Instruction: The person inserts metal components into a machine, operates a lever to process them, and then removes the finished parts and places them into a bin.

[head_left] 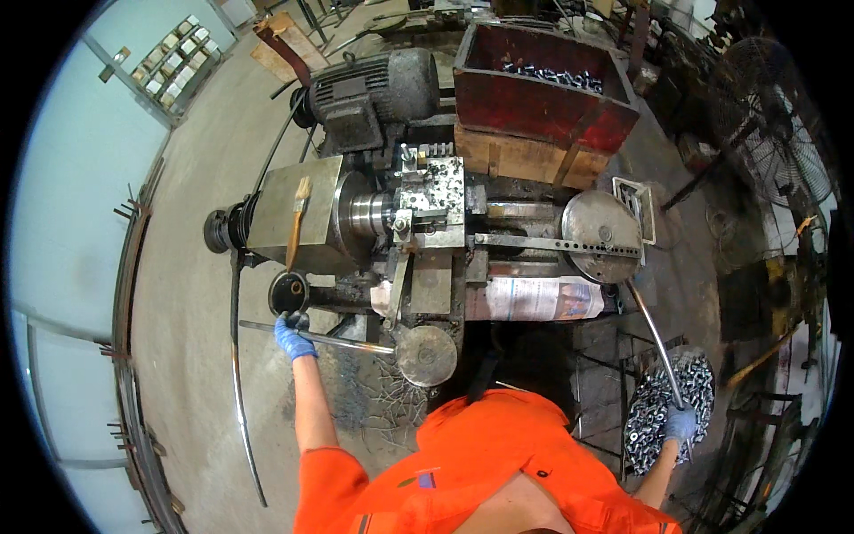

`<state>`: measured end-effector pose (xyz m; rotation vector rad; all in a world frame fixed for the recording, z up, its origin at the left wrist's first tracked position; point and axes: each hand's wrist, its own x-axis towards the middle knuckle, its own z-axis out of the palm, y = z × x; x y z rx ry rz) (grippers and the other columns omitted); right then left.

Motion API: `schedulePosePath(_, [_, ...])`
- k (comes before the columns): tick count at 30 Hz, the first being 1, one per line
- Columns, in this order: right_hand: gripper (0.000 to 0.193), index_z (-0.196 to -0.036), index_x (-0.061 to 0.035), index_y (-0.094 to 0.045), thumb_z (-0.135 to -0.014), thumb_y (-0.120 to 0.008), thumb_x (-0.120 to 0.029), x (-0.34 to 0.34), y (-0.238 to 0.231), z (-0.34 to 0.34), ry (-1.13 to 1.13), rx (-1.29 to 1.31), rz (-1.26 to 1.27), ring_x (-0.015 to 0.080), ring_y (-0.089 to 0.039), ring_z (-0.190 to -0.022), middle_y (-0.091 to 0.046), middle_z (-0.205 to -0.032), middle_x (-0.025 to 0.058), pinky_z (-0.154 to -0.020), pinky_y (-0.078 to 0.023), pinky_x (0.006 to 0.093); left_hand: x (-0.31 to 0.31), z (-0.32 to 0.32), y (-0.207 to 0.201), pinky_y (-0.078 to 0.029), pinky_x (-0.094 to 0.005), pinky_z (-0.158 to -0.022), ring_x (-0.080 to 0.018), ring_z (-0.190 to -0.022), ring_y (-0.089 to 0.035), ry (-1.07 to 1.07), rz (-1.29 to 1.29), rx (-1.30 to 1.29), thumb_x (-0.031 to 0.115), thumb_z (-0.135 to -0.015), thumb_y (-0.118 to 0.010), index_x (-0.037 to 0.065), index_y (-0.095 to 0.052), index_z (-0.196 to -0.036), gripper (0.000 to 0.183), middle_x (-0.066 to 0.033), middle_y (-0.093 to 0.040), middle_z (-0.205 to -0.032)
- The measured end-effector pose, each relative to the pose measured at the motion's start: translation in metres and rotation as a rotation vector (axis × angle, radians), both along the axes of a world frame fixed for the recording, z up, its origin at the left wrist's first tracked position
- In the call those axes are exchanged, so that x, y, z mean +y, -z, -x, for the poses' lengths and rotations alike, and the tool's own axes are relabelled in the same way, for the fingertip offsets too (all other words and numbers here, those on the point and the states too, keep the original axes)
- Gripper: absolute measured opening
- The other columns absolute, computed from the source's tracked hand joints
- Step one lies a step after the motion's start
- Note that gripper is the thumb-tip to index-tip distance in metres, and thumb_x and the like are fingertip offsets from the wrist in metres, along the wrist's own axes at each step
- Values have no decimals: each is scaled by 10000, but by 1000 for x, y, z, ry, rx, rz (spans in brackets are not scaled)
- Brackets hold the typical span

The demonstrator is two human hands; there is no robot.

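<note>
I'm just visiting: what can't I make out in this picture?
All in the head view:
- Left hand: its blue glove hides exactly what the fingers close on.
- Right hand: the glove covers the part of the metal lever inside its grip.
- Pile of metal parts: pieces too small to tell their exact shape.
- Red bin: its front wall hides how deep the contents go.

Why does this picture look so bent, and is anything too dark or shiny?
Head view: the fisheye lens bows the pale wall and leaves black corners; head view: the metal rod in the right hand carries bright highlights; head view: the fan at right sits dim, its detail hard to make out.
</note>
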<state>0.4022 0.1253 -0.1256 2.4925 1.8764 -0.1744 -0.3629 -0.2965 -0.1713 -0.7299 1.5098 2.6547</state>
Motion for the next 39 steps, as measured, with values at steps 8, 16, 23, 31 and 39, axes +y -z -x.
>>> schedulePosePath(8, [501,-1064,-150,-621,-689,-626,-482,45,-14,133,-356,-366,-75,330,-478,-1104,-572,-1123,114,-962,-315,476,-1,4,-1,-507,-326,-496,-217,-477,-526,-47,26,-37,188,-830,-516,48,-538,-872,148,-115,-582,-675])
schedulePosePath(16, [395,-1019,-160,-655,-761,-571,-448,156,-40,146,-316,-290,-42,350,-460,-1131,-574,-1126,123,-988,-272,519,-2,-3,3,-520,-335,-518,-235,-489,-544,-10,78,-37,201,-841,-508,40,-547,-841,166,-116,-583,-676])
schedulePosePath(23, [486,-1226,-164,-508,-801,-534,-398,260,-63,229,-273,-498,-6,327,-334,-1259,-435,-1320,109,-997,-261,532,-5,-5,14,-520,-340,-512,-239,-496,-551,60,61,1,231,-837,-536,16,-555,-951,245,-132,-590,-684])
schedulePosePath(31, [754,-1327,-85,-393,-724,-639,-464,206,-46,231,-441,-259,-306,330,-299,-1290,-366,-1384,119,-1028,-266,489,-8,-24,-4,-503,-342,-546,-215,-589,-577,-127,16,26,389,-855,-539,75,-560,-951,329,-96,-590,-691])
schedulePosePath(39, [555,-1045,-5,-622,-709,-695,-441,141,-5,191,-404,199,-263,322,-571,-1012,-606,-1075,193,-893,-429,349,-2,-30,63,-453,-423,-694,-330,-814,-613,780,1902,670,457,-829,-493,91,-632,-855,392,-150,-650,-858])
